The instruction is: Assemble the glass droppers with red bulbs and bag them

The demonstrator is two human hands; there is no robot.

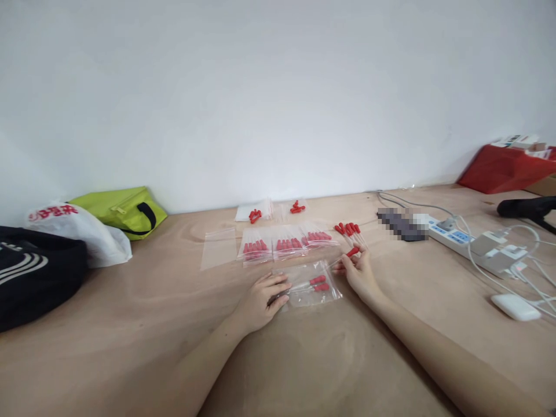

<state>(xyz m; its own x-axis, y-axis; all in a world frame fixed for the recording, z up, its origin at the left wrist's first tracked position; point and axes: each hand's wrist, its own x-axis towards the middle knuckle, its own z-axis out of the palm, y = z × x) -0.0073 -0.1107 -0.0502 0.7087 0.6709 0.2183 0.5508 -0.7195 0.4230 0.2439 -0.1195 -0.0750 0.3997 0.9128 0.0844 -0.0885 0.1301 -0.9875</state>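
A clear zip bag (310, 296) lies in front of me with two red-bulbed droppers (319, 282) inside, bulbs toward the right. My left hand (266, 298) grips the bag's left end between thumb and fingers. Just past its right edge, my right hand (358, 275) pinches another dropper, whose red bulb (353, 251) sticks out above the fingers; its thin clear stem points left toward the bag. Several loose droppers (347, 228) lie beyond my right hand. Behind the bag, three zip bags (286, 246) holding several droppers each lie in a row.
A flat bag without droppers (218, 248) lies left of the row. Small red bulbs (255, 216) rest on bags near the wall. Rightward are a blurred dark object (402, 225), a power strip (447, 231) with cables and a white case (515, 307). Bags (121, 211) stand left.
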